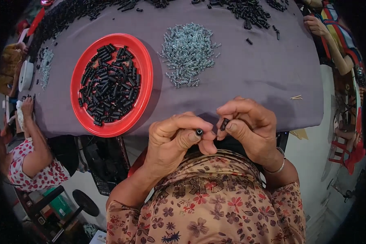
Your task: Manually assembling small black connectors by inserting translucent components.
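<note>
Near the table's front edge, my left hand (179, 136) pinches a small black tube (199, 132) between thumb and forefinger, its round open end showing a pale ring inside. Close on its right, my right hand (250, 128) is closed on a short black plastic piece (224, 124), held between thumb and fingertips. The two pieces are apart. Beyond my left hand stands a red round tray (147, 87) with many black tubes (110, 85) heaped in it. A pile of small metal springs (189, 53) lies on the cloth beyond both hands.
Grey cloth covers the table (252, 77). More black parts (248, 14) lie along the far side, and a smaller spring pile (46, 67) at far left. Thin yellowish sticks (296, 97) lie at right. One person (32, 158) sits at left; another person's arm (333, 44) shows at right.
</note>
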Demonstrator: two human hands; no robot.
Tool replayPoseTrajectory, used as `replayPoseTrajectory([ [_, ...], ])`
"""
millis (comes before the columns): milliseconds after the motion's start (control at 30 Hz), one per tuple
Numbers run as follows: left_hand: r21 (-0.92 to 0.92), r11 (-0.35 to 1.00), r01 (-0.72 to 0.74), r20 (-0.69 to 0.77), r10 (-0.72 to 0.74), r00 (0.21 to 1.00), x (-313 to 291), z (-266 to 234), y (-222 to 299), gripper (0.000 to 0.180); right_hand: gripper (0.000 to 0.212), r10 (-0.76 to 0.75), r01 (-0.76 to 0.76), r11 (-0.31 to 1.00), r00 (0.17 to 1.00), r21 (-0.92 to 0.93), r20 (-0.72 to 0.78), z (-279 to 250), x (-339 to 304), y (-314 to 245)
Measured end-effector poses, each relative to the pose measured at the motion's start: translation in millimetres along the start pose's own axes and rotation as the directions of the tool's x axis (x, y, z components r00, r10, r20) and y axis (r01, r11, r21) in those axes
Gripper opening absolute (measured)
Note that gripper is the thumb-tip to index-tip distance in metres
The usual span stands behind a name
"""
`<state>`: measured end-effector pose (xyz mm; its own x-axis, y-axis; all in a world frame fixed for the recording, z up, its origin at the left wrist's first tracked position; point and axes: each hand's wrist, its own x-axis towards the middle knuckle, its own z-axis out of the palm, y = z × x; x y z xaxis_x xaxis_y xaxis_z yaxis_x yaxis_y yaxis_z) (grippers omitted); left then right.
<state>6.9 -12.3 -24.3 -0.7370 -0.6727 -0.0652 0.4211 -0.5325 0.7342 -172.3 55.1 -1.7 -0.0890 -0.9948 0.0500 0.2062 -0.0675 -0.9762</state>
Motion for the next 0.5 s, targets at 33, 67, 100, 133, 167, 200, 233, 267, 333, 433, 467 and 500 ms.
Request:
replayPoseTrajectory([
  [33,0.059,0.997,-0.047,0.015,0.046,0.999,0.4,1.2,1.5,0.02,0.018,-0.007,0.007,1.0,1.0,0.01,-0.007,0.7,0.4,-0.7],
  [67,0.114,0.989,-0.094,0.035,0.091,0.995,0.3,2.7,2.8,0.018,0.019,-0.012,0.012,1.0,1.0,0.018,-0.016,1.5,0.1,-1.8],
  [100,0.113,0.989,-0.095,0.036,0.091,0.995,0.0,4.1,3.5,0.018,0.019,-0.013,0.013,1.0,1.0,0.017,-0.016,0.2,-0.2,-1.3],
  [133,0.104,0.99,-0.099,0.008,0.098,0.995,-0.4,5.6,3.9,0.018,0.018,-0.017,0.017,1.0,1.0,0.009,-0.002,-2.4,-0.5,0.2],
  [167,0.097,0.99,-0.103,-0.02,0.105,0.994,-0.7,6.0,3.7,0.018,0.017,-0.023,0.023,1.0,1.0,0.002,0.014,-3.8,-0.5,1.9],
  [200,0.098,0.99,-0.105,-0.02,0.108,0.994,-0.7,5.9,4.0,0.018,0.017,-0.025,0.025,1.0,1.0,0.002,0.015,-2.4,0.3,1.4],
  [233,0.161,0.976,-0.149,-0.003,0.152,0.988,-0.3,5.5,4.6,0.018,0.013,-0.033,0.033,0.999,0.999,-0.018,-0.01,0.0,1.5,0.3],
  [267,0.22,0.956,-0.193,0.017,0.194,0.981,0.3,5.4,4.7,0.017,0.009,-0.039,0.038,0.998,0.999,-0.04,-0.037,1.2,1.7,-0.9],
  [333,0.247,0.95,-0.189,0.001,0.194,0.981,0.4,1.7,6.5,0.017,0.006,0.016,-0.028,0.995,0.994,-0.099,-0.112,0.1,3.7,0.3],
  [433,0.262,0.954,-0.146,0.03,0.143,0.989,0.1,1.0,5.8,0.017,0.007,-0.139,0.017,0.776,0.98,-0.631,-0.145,-24.6,15.4,6.5],
  [467,0.369,0.924,-0.103,-0.025,0.121,0.992,0.6,2.5,6.7,0.017,0.008,-0.219,0.039,0.563,0.97,-0.826,-0.104,-30.3,20.6,3.3],
  [500,0.471,0.881,-0.054,-0.08,0.104,0.991,1.3,4.4,7.3,0.016,0.01,-0.246,0.04,0.552,0.962,-0.833,-0.118,-33.2,22.8,4.6],
])
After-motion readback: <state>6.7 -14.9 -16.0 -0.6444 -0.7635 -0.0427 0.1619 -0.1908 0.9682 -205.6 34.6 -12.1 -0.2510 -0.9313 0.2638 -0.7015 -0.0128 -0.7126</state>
